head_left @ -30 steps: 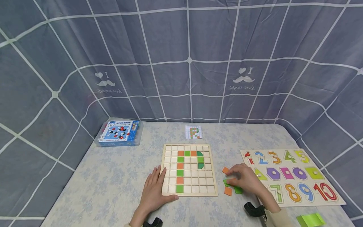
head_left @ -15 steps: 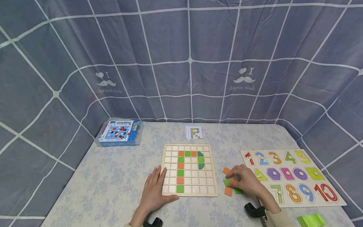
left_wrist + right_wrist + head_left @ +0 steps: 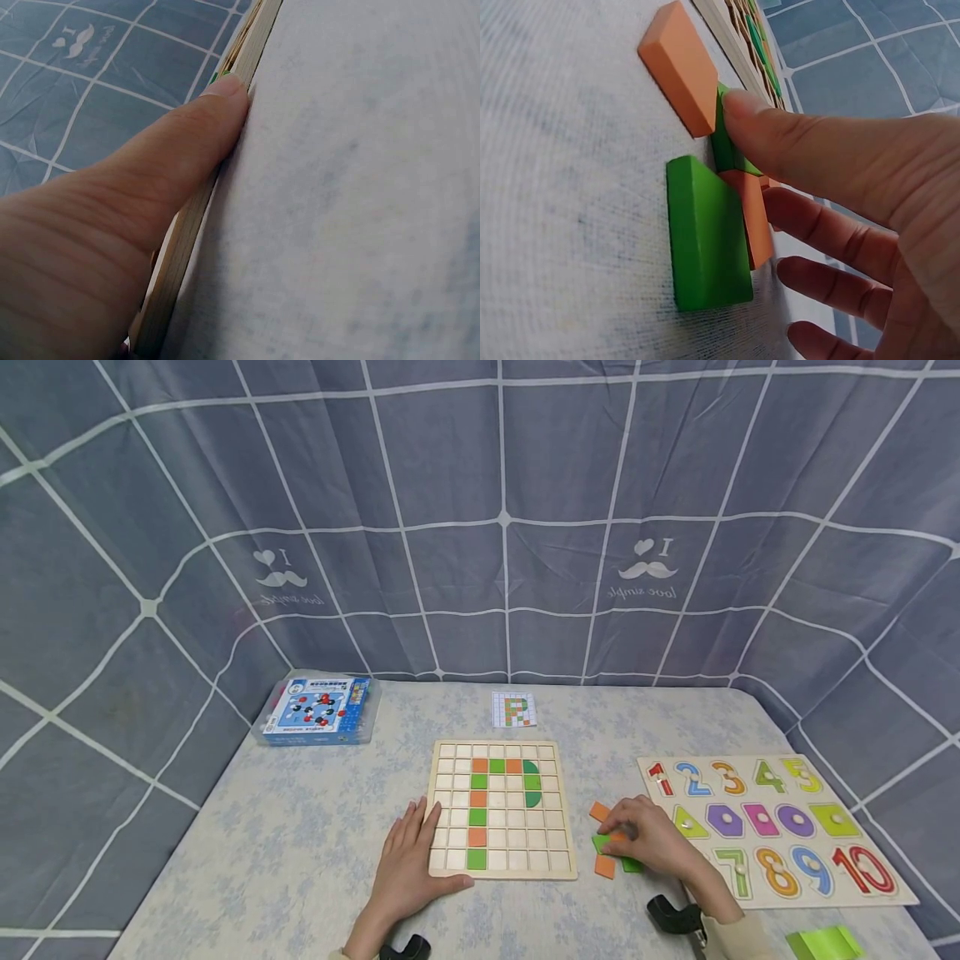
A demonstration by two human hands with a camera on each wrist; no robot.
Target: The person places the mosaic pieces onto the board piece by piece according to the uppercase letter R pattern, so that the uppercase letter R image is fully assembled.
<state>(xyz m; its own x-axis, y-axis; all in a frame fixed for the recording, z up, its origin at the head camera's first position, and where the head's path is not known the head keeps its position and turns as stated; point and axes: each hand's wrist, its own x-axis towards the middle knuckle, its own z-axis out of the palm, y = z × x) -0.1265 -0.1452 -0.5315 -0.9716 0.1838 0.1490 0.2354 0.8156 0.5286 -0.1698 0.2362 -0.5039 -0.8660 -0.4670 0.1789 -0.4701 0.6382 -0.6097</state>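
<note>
My left hand [image 3: 405, 864] lies flat at the lower left corner of the wooden grid board [image 3: 564, 752], its thumb against the front edge, as the left wrist view also shows. On the board, orange and green square tiles and two dark green rounded tiles form part of a figure. My right hand [image 3: 651, 837] hovers over a small cluster of loose tiles right of the board. In the right wrist view its thumb touches a green tile [image 3: 721, 139]. The index fingertip is close to an orange tile [image 3: 751, 217]. Another green tile [image 3: 709, 236] and an orange tile [image 3: 679, 67] lie nearer.
A pattern card [image 3: 513, 710] lies behind the board. At the back left sits a plastic-cased box [image 3: 315, 710]. The number and shape puzzle board [image 3: 885, 897] lies under and beyond my right forearm. A bright green block [image 3: 825, 942] is at the front right.
The right thumb has shifted slightly toward me, so an orange tile shows between thumb and fingers. My left hand and the tiles on the board have stayed in place.
</note>
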